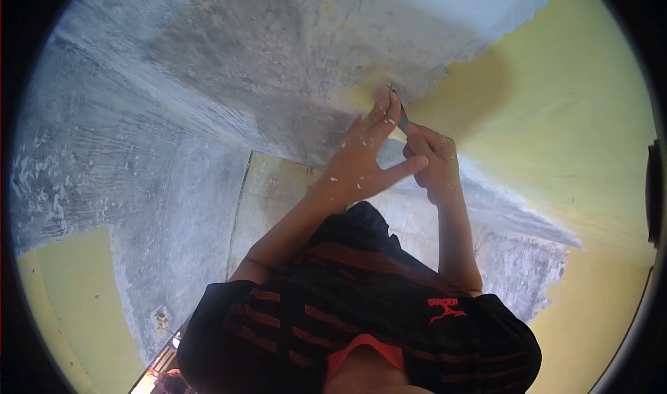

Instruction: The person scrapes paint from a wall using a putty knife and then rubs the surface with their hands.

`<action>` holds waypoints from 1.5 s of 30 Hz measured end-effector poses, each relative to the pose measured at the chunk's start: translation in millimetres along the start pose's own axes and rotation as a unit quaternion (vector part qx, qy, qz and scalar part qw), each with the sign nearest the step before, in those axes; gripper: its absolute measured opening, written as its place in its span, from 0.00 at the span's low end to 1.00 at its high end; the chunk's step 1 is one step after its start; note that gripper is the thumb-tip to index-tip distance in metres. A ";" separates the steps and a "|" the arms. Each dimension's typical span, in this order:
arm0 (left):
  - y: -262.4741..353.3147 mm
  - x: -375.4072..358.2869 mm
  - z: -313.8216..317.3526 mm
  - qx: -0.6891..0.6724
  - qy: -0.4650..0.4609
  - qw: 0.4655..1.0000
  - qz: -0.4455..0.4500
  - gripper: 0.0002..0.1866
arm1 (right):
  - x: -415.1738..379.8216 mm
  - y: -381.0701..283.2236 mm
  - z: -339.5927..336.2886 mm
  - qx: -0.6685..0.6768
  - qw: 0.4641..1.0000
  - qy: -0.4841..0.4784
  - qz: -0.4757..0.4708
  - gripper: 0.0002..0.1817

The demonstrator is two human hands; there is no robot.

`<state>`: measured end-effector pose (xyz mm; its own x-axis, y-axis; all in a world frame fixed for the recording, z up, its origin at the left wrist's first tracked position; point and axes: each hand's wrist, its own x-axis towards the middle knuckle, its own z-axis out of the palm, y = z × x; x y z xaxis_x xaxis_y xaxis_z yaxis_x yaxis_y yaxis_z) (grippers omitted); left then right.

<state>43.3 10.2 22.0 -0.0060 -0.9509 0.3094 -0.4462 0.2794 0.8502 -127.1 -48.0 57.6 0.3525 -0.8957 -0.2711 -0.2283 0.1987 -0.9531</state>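
Note:
My right hand (432, 159) is closed around the handle end of a scraper, its thin dark blade (401, 118) pointing up at the wall. The blade's tip meets the wall near the ragged edge between yellow paint (556, 109) and bare grey plaster (299, 54). My left hand (365, 154) is open, its fingers stretched along the blade near the tip and its thumb spread toward my right hand. Pale paint flakes cling to the back of my left hand and some fingers. Most of the scraper's handle is hidden in my right fist.
Grey scraped wall (174, 165) runs down the left side to a corner, with a yellow patch (83, 297) low on it. Pale floor tiles (271, 186) show below my arms. At the lower left, part of another person (172, 381) is visible.

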 end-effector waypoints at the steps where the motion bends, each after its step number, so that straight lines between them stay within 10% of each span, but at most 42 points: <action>1: 1.3 -0.4 -2.5 0.001 0.004 1.000 0.004 0.60 | 3.7 -1.9 4.6 -0.002 1.000 -0.001 -0.005 0.23; 7: -6.7 -3.1 -14.9 -0.005 0.034 0.999 -0.006 0.60 | 7.9 13.9 36.7 -0.071 0.983 0.060 -0.159 0.21; 10: 4.6 1.0 -3.3 -0.029 0.014 0.999 0.007 0.59 | -2.0 -8.8 2.0 -0.021 1.000 0.015 0.016 0.22; 17: 0.2 -0.6 -18.2 -0.046 0.050 0.998 -0.010 0.57 | 8.4 7.7 20.4 -0.093 0.982 0.054 -0.156 0.21; 31: 6.0 2.1 6.2 -0.050 0.000 0.999 0.020 0.57 | -10.4 -12.5 -4.2 -0.051 0.998 0.040 0.008 0.19; 45: -6.3 7.0 8.5 -0.009 0.127 0.991 0.039 0.57 | 17.4 -4.2 33.6 -0.070 0.990 0.040 -0.118 0.19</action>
<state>38.5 0.6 15.2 0.1872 -0.8624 0.4704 -0.4368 0.3558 0.8262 -89.4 -51.1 52.4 0.3385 -0.9406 -0.0255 -0.2731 -0.0723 -0.9593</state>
